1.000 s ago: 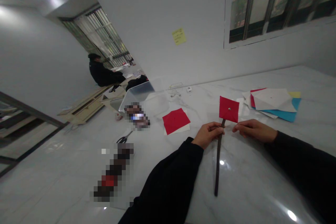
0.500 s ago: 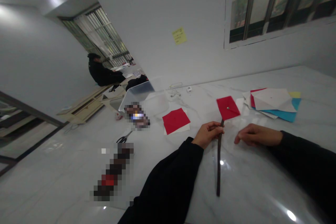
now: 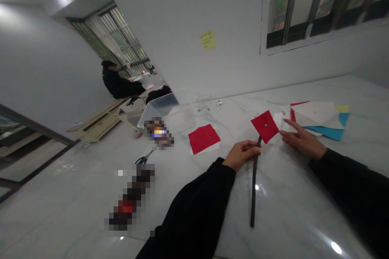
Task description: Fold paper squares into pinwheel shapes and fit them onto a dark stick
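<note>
My left hand [image 3: 242, 154] is closed round a dark brown stick [image 3: 253, 188] that stands nearly upright on the white table [image 3: 282, 210]. A red paper square [image 3: 265, 126] is pinned to the stick's top and sits tilted like a diamond. My right hand [image 3: 300, 139] is at the square's right corner, its forefinger stretched out and touching the paper's edge. The hand holds nothing.
A pile of white, red, blue and yellow paper sheets [image 3: 319, 119] lies behind my right hand. A red sheet on a white one [image 3: 203, 139] lies to the left, with scissors [image 3: 143, 159] and a clear plastic box [image 3: 165, 113] farther left. A person [image 3: 117, 83] sits in the far room.
My right hand dropped away from the red square, then came back up to its right corner with a finger out. The square has turned on the stick. My left hand stayed put.
</note>
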The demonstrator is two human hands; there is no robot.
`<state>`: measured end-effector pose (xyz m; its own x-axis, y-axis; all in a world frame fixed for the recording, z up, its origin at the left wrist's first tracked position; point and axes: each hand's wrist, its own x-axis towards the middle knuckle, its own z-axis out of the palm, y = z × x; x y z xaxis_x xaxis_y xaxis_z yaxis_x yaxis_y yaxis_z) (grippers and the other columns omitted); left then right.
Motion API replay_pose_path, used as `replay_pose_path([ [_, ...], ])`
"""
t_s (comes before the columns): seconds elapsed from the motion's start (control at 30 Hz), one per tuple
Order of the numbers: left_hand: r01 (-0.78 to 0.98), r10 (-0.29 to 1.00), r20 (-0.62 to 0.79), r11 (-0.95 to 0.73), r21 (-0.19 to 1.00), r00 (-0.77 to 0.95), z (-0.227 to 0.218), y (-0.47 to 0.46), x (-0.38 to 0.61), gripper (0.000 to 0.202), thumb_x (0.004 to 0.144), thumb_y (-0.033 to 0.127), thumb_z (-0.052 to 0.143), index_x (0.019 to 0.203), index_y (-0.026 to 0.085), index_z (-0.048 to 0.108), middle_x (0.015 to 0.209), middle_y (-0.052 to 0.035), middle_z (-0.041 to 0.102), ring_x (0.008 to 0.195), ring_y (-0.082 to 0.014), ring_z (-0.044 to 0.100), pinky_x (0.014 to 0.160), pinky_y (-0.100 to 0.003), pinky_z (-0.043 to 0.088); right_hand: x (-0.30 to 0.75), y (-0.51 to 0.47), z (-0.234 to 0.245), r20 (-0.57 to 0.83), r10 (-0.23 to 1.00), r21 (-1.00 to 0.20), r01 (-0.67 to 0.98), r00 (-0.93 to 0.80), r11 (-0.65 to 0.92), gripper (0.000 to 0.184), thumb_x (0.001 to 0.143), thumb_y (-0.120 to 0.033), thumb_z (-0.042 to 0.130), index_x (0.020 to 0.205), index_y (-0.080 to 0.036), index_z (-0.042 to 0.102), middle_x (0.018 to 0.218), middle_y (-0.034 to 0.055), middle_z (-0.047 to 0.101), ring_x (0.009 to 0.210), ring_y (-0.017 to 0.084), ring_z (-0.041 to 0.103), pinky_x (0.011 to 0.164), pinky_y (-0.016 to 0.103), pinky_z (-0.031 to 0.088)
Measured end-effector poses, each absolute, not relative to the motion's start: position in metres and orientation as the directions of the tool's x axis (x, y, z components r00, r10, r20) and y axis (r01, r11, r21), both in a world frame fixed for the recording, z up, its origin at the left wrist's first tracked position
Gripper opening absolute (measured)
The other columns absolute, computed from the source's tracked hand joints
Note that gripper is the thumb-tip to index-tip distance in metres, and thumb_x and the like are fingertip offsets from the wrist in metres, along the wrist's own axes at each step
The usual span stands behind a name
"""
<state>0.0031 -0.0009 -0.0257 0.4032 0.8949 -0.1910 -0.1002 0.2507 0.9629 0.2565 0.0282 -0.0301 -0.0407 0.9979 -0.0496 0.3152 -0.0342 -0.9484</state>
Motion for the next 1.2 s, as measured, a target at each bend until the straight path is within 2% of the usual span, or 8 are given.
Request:
replay_pose_path([
  [0.13,-0.089,0.888,-0.199,0.257,0.962,0.414,-0.026,0.0,0.002,0.049,0.064,0.046,0.084,0.099,0.013,0.071,0.08,-0.0036,0.068,0.066,-0.0103,0.056,0.066,-0.025,0.04,0.256,0.025,-0.026,-0.101,0.953,-0.895,0.445,-0.286,0.038,0.065,0.081,-0.076,0.052,0.099,-0.017,0.072,0.057,-0.0018,0.051,0.049,0.012,0.042,0.049,0.027,0.03],
  [0.23,-0.082,0.892,-0.197,0.251,0.964,0.406,-0.026,-0.001,0.002,0.05,0.064,0.046,0.084,0.099,0.013,0.07,0.08,-0.0039,0.068,0.066,-0.0104,0.056,0.065,-0.025,0.04,0.259,0.026,-0.026,-0.076,0.959,-0.856,0.511,-0.272,0.077,0.064,0.081,-0.078,0.048,0.075,-0.018,0.07,0.053,-0.0029,0.045,0.049,0.011,0.038,0.049,0.027,0.028],
  [0.5,-0.088,0.891,-0.199,0.255,0.963,0.409,-0.026,-0.001,0.002,0.045,0.067,0.044,0.083,0.098,0.014,0.07,0.08,-0.0028,0.068,0.066,-0.0097,0.056,0.066,-0.024,0.04,0.26,0.029,-0.033,-0.017,1.0,-0.936,0.353,-0.005,-0.014,0.088,0.076,-0.075,0.06,0.141,-0.019,0.044,0.068,0.0006,0.061,0.055,0.015,0.051,0.049,0.027,0.04],
  [0.67,-0.084,0.886,-0.199,0.256,0.963,0.419,-0.026,-0.001,0.002,0.045,0.067,0.043,0.084,0.098,0.014,0.071,0.08,-0.0027,0.068,0.067,-0.0098,0.057,0.066,-0.024,0.041,0.258,0.027,-0.029,-0.004,1.0,-0.956,0.294,0.02,-0.009,0.093,0.078,-0.069,0.064,0.152,-0.023,0.033,0.078,0.0025,0.062,0.057,0.015,0.052,0.048,0.026,0.041],
  [0.77,-0.091,0.888,-0.203,0.261,0.961,0.412,-0.026,-0.001,0.003,0.046,0.065,0.044,0.084,0.097,0.014,0.071,0.079,-0.0025,0.068,0.067,-0.0098,0.057,0.066,-0.024,0.04,0.256,0.025,-0.026,-0.096,0.993,-0.97,0.23,-0.064,-0.079,0.088,0.076,-0.07,0.064,0.146,-0.021,0.045,0.077,0.0014,0.061,0.051,0.011,0.043,0.044,0.025,0.035],
  [0.93,-0.098,0.893,-0.201,0.261,0.96,0.404,-0.025,-0.002,0.004,0.047,0.065,0.044,0.085,0.097,0.013,0.07,0.08,-0.003,0.068,0.069,-0.0101,0.058,0.065,-0.024,0.04,0.248,0.017,-0.022,-0.303,0.809,-0.935,0.322,-0.503,-0.15,0.059,0.073,-0.072,0.064,0.085,-0.015,0.076,0.057,-0.0021,0.05,0.045,0.006,0.032,0.042,0.022,0.021],
  [1.07,-0.107,0.893,-0.199,0.262,0.959,0.403,-0.024,-0.002,0.003,0.048,0.064,0.045,0.085,0.097,0.013,0.07,0.079,-0.003,0.067,0.069,-0.0101,0.057,0.065,-0.024,0.04,0.251,0.021,-0.026,-0.26,0.899,-0.933,0.331,-0.351,-0.141,0.058,0.073,-0.074,0.062,0.07,-0.017,0.069,0.049,-0.0052,0.039,0.043,0.007,0.032,0.042,0.022,0.022],
  [1.2,-0.088,0.892,-0.207,0.263,0.961,0.402,-0.024,-0.001,0.002,0.048,0.064,0.045,0.085,0.097,0.013,0.07,0.079,-0.0029,0.067,0.067,-0.0096,0.056,0.065,-0.024,0.04,0.261,0.033,-0.032,-0.151,0.988,-0.949,0.282,-0.02,-0.139,0.056,0.072,-0.07,0.066,0.095,-0.019,0.069,0.065,-0.0007,0.055,0.05,0.011,0.043,0.043,0.024,0.034],
])
